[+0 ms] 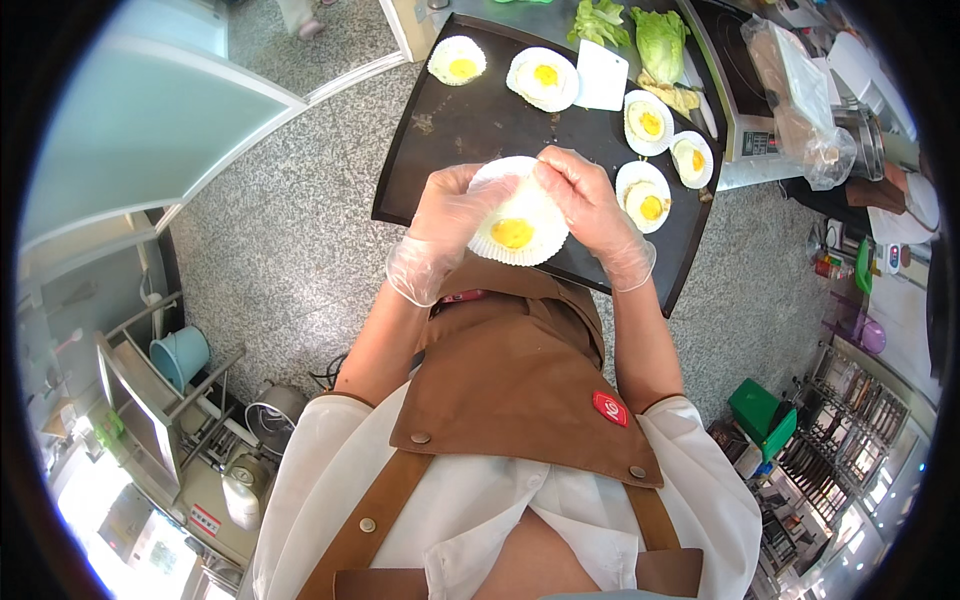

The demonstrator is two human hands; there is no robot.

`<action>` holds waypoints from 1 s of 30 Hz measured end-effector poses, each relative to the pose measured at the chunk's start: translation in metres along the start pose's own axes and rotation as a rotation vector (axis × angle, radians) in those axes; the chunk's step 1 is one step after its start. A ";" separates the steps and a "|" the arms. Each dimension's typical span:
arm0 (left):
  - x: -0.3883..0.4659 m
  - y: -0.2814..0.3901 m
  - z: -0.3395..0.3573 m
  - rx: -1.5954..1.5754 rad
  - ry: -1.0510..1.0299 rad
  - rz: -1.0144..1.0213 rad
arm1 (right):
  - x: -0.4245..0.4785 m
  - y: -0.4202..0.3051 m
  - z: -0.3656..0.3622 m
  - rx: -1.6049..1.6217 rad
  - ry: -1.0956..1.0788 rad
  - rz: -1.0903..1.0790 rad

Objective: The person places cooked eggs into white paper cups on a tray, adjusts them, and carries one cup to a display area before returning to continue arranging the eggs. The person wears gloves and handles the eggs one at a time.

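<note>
Both my hands wear clear plastic gloves. Between them is a white fluted paper cup [551, 244] with a fried egg [513, 232] in it, held above the near edge of a dark baking tray [480, 142]. My left hand [450, 210] grips its left side, with the fingers reaching across the cup's upper part. The thumb and fingers of my right hand [581, 191] pinch the upper right rim. Partly hidden by the fingers is the upper part of the cup. Several more paper cups with fried eggs stand on the tray, one [643, 199] close to my right hand.
A white flat rectangular piece [602, 75] lies at the tray's far side. Beyond it are lettuce [660, 45] and a knife [706, 112]. To the right is an induction cooker [735, 56], with a bagged stack [795, 97] beside it. Another person's arm [896, 180] shows at far right.
</note>
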State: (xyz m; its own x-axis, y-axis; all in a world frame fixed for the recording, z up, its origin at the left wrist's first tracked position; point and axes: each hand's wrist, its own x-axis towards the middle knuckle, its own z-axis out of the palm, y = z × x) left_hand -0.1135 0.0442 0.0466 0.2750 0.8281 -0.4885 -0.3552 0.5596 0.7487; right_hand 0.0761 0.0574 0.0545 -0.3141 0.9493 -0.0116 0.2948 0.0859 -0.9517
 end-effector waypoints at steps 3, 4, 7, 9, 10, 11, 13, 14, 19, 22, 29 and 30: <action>-0.001 0.000 0.002 -0.007 0.005 0.011 | 0.000 0.003 0.000 -0.012 0.011 -0.004; -0.001 0.001 0.002 -0.018 0.009 0.008 | 0.000 0.002 0.000 -0.015 0.010 -0.005; -0.001 -0.001 -0.001 -0.041 0.002 0.025 | 0.000 -0.002 0.001 -0.004 0.008 -0.004; 0.000 0.000 -0.002 -0.047 -0.002 0.006 | 0.000 -0.001 0.002 0.002 0.005 -0.002; 0.000 0.000 -0.003 -0.049 -0.004 -0.004 | 0.000 0.001 0.002 0.002 0.002 0.000; -0.001 0.001 -0.004 -0.072 -0.011 -0.025 | 0.000 0.002 0.002 0.002 -0.001 0.001; -0.001 0.002 -0.006 -0.117 -0.025 -0.067 | -0.001 -0.001 0.002 0.040 -0.005 0.039; 0.000 0.000 -0.010 -0.135 -0.028 -0.060 | -0.001 -0.002 0.002 0.059 -0.007 0.057; -0.005 0.001 -0.019 -0.151 -0.010 0.010 | -0.004 -0.001 0.000 0.164 0.002 0.168; -0.004 -0.005 -0.026 -0.116 0.044 -0.016 | -0.005 0.002 0.000 0.196 0.023 0.180; 0.005 -0.023 -0.045 0.042 0.070 -0.049 | -0.004 0.017 0.008 0.203 0.077 0.190; 0.003 -0.019 -0.043 0.037 0.055 -0.041 | -0.003 0.018 0.009 0.193 0.072 0.185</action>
State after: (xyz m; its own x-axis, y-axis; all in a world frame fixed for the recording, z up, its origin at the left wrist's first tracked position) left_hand -0.1440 0.0377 0.0120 0.2391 0.8054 -0.5424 -0.3111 0.5927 0.7429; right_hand 0.0742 0.0534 0.0350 -0.2039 0.9632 -0.1752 0.1615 -0.1435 -0.9764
